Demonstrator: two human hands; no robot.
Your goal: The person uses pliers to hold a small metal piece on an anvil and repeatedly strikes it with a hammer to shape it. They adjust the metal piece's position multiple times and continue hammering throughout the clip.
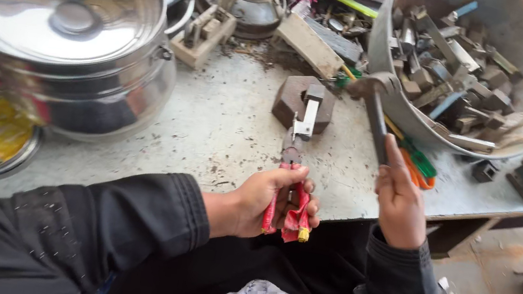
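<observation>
The grey, pitted workbench top (223,127) carries, at far left, a large polished steel pot with lid (66,21), and at far right a grey metal basin of scrap metal pieces (468,60). Near centre sits a dark square metal block (296,100); a small bright metal strip (308,114) stands on it, gripped by red-handled pliers (287,192). The left hand (271,200) has its fingers curled tight round both plier handles, squeezing them together. The right hand (398,202) is wrapped closed on the dark shaft of a steel-headed hammer (376,95), head raised just right of the block. Judgement: sound practice is a firm plier grip, strip seated flat, blows square.
</observation>
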